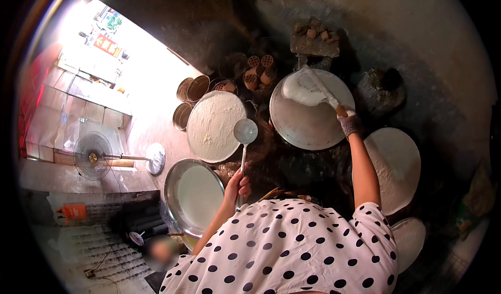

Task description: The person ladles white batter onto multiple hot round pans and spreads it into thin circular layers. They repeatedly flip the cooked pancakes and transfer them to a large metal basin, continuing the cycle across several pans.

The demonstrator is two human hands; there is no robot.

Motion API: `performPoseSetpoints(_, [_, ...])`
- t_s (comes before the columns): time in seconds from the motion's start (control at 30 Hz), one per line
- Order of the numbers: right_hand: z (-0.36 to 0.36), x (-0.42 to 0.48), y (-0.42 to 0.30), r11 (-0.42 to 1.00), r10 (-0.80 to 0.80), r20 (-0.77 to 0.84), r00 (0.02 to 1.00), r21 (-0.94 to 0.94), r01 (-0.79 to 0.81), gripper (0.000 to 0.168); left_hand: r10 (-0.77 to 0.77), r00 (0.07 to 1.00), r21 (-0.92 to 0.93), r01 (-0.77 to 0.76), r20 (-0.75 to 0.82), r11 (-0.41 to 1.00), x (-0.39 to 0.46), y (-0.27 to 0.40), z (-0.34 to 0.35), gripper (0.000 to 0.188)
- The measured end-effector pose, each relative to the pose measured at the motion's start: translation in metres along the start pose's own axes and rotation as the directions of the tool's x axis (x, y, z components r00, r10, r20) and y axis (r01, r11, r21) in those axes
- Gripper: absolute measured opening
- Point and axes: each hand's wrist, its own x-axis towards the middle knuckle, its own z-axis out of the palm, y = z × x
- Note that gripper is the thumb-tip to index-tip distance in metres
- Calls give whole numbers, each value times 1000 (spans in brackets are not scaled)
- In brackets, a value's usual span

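Observation:
My left hand [237,186] grips the long handle of a metal ladle [245,132], its bowl up by the edge of a pale, batter-coated round [214,131]. In my right hand [349,121], which wears a knitted glove, is the wooden handle of a long, flat spreader [320,83]. The blade lies across a large round griddle pan [309,125], over wet white batter [299,92] spread on its far part. Left of my left forearm, a wide metal basin [171,200] holds milky liquid [195,196].
Perforated coal briquettes [256,74] and metal buckets [198,88] stand beyond the coated round. Broken bricks [313,33] sit on a block behind the griddle. Pale rounds [395,168] lie at right. A pedestal fan [93,157] stands at left.

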Motion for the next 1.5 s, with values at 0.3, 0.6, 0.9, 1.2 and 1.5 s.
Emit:
performPoseSetpoints(0.3, [3,6,29,996,-59,264,963,-42,72,67,18,1000,20,-18,5,1000,8,0,-2,35])
performPoseSetpoints(0.6, [-33,-40,-36,931,-317,373,872,-52,361,49,17,999,-59,-19,-36,998,1,0,-19,34])
performPoseSetpoints(0.9, [-34,-15,-4,913,-393,376,839,48,405,41,18,993,-85,-29,-118,996,-13,-15,-13,33])
performPoseSetpoints(1.2, [-46,-20,-50,922,-338,372,865,-55,384,41,34,954,-154,-83,-297,985,-47,-50,-10,33])
performPoseSetpoints(1.5, [-53,-19,-10,899,-382,401,833,-49,436,44,10,964,-215,-69,-266,974,-67,-62,-24,30])
